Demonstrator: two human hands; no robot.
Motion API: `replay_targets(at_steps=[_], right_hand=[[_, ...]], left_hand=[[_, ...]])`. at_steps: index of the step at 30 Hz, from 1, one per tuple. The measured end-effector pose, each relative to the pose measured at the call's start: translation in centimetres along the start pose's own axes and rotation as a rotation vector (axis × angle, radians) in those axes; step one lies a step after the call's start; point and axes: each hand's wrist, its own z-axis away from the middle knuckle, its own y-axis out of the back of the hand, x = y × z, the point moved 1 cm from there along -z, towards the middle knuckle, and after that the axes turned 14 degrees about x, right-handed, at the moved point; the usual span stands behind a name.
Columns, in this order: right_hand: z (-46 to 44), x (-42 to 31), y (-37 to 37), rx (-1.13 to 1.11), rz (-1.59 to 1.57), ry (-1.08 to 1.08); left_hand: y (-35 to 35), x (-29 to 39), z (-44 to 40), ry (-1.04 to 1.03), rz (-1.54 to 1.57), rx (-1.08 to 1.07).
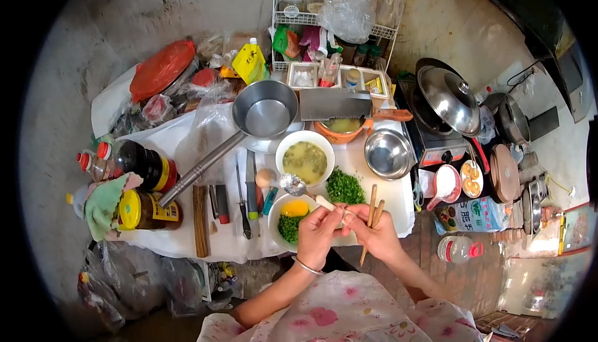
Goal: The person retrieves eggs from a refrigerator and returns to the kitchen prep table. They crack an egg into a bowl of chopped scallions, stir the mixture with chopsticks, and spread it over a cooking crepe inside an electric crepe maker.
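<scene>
Chopsticks (372, 216), slim straight wood, in the right hand (383, 233), near glossy yolk (295, 208).

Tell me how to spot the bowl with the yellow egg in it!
Start at the white-covered table, then go to its near edge, beside the left hand. The white bowl there holds a yellow yolk next to chopped greens, unlike the other bowl just beyond, which holds cloudy liquid.

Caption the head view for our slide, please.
Right hand, chopsticks tucked in, and left hand pinch a whitish piece near an egg yolk.
</scene>
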Motion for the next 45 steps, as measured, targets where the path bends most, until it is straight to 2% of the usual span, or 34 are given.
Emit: replay_targets(at_steps=[4, 7, 9, 10, 11, 12, 13, 14, 17, 19, 23, 25, 29, 35, 42, 45], right_hand=[[2.0, 1.9, -1.0, 0.01, 0.031, 0.038], [2.7, 3.2, 0.3, 0.119, 0.265, 0.199], [3.1, 2.5, 2.3, 0.275, 0.063, 0.151], [2.9, 1.9, 3.0, 0.384, -0.037, 0.291], [3.0, 0.4, 4.1, 0.439, -0.022, 0.284], [2.6, 0.1, 5.1, 0.473, -0.053, 0.379], [3.0, -0.1, 5.2, 0.664, -0.165, 0.41], [3.1, -0.6, 5.7, 0.722, -0.26, 0.369], [3.5, 0.8, 7.6, 0.658, -0.21, 0.405], [3.6, 1.5, 6.5, 0.356, -0.501, 0.18], [3.5, 2.6, 1.9, 0.364, -0.57, 0.104], [3.3, 3.7, 1.2, 0.265, -0.461, 0.125], [3.1, 5.1, 0.6, 0.282, -0.567, 0.017], [1.9, 5.2, 0.4, 0.32, -0.624, -0.025], [0.9, 5.7, 0.6, 0.278, -0.566, -0.078], [0.8, 5.9, 1.8, 0.33, -0.547, -0.083]], left_hand=[[2.7, -0.3, 1.1, 0.1, -0.027, -0.058], [4.8, 0.2, 1.7, 0.177, -0.102, -0.066], [6.7, 1.1, 2.2, 0.22, -0.165, -0.124], [7.7, 1.8, 2.5, 0.255, -0.184, -0.156], [8.6, 2.4, 2.7, 0.273, -0.233, -0.173], [9.4, 2.8, 2.9, 0.289, -0.281, -0.192], [10.4, 3.0, 3.0, 0.308, -0.332, -0.184], [11.4, 3.1, 3.0, 0.314, -0.339, -0.185], [14.0, 3.2, 2.9, 0.335, -0.307, -0.33], [14.9, 3.5, 2.9, 0.353, -0.34, -0.341], [15.5, 4.3, 2.9, 0.388, -0.396, -0.356], [15.5, 4.6, 2.8, 0.388, -0.406, -0.374], [15.4, 5.1, 2.7, 0.395, -0.496, -0.383], [14.7, 5.6, 2.7, 0.42, -0.595, -0.393], [14.6, 5.5, 2.4, 0.437, -0.632, -0.396], [14.7, 5.5, 2.3, 0.422, -0.638, -0.412]])
